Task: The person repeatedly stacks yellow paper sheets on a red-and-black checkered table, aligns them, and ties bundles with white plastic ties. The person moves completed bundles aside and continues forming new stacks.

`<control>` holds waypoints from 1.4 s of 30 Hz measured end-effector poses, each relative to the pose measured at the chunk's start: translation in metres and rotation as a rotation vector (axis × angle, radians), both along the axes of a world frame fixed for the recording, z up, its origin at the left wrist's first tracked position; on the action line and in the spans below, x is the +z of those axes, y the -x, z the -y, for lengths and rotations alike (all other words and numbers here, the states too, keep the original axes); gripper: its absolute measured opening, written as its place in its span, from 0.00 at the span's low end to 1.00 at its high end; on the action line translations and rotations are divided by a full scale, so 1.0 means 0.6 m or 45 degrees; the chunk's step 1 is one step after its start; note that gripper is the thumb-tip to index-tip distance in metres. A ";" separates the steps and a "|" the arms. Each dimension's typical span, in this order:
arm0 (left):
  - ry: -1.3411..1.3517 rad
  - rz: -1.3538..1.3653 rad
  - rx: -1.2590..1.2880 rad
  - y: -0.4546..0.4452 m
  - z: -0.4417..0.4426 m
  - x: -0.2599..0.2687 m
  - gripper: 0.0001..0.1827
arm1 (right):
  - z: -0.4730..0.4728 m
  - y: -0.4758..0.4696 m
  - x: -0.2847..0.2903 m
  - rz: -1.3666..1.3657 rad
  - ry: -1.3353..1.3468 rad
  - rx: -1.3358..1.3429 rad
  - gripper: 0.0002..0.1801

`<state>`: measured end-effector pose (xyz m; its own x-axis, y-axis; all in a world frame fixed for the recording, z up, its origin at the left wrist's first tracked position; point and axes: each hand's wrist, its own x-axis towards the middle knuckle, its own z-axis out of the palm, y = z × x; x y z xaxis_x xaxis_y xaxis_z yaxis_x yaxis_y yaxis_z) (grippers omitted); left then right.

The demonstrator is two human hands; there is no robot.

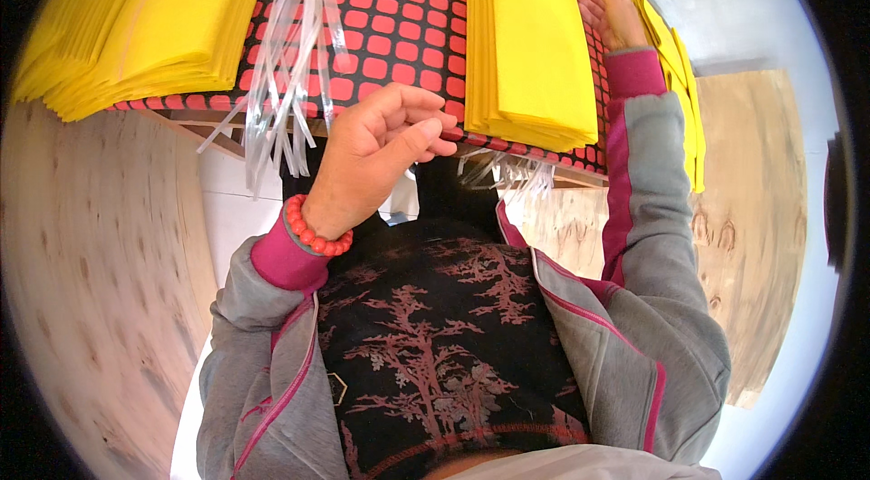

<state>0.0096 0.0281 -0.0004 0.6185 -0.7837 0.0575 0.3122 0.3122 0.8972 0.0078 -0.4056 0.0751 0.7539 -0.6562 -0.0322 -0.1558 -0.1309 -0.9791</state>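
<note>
My left hand [380,153], with a red bead bracelet [318,235] at its wrist, hovers by the table's front edge. Its fingers are loosely curled and nothing shows in them. Just right of it lies a neat stack of folded yellow fabric [537,38], its layered edge facing left. My right hand [615,14] is past the stack's right side, fingers extended, palm towards the stack. Whether it touches the fabric or the tabletop I cannot tell. Clear plastic strips [292,52] hang in a bunch over the table edge, left of my left hand.
A red-and-black checked cover [387,11] lies on the table. Larger yellow fabric piles [170,24] occupy its left end. More yellow fabric [683,92] hangs beyond my right forearm. Further plastic strips [523,174] dangle below the edge. Wooden boards [747,208] stand at the right.
</note>
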 end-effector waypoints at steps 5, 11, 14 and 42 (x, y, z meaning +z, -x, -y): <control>0.016 0.060 -0.032 0.000 -0.002 -0.007 0.16 | -0.038 0.066 -0.022 0.102 0.097 -0.125 0.27; 0.094 0.063 -0.037 -0.001 0.001 -0.025 0.15 | -0.089 0.162 -0.031 0.110 0.182 -0.240 0.28; 0.113 0.079 0.029 -0.001 0.006 -0.030 0.13 | -0.119 0.207 -0.025 0.136 0.183 -0.347 0.29; -0.285 0.470 0.195 0.083 0.034 0.014 0.12 | 0.203 0.631 0.010 -0.566 1.598 -0.906 0.27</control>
